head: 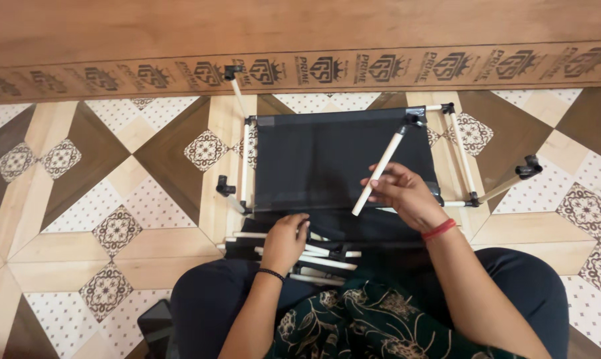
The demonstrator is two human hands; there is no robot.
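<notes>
The black fabric shelf (334, 159) lies flat on the patterned floor (114, 179), just below the brown board (300, 33) with its strip of dark printed emblems. The right hand (407, 196), over the shelf's near right corner, pinches a white rod (379, 174). The left hand (286, 239) presses closed on the loose rods (320, 256) stacked at the shelf's near edge.

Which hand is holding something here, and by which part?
The right hand grips a cream plastic rod near its lower end. The left hand rests on the loose cream rods; no clear grip.
</notes>
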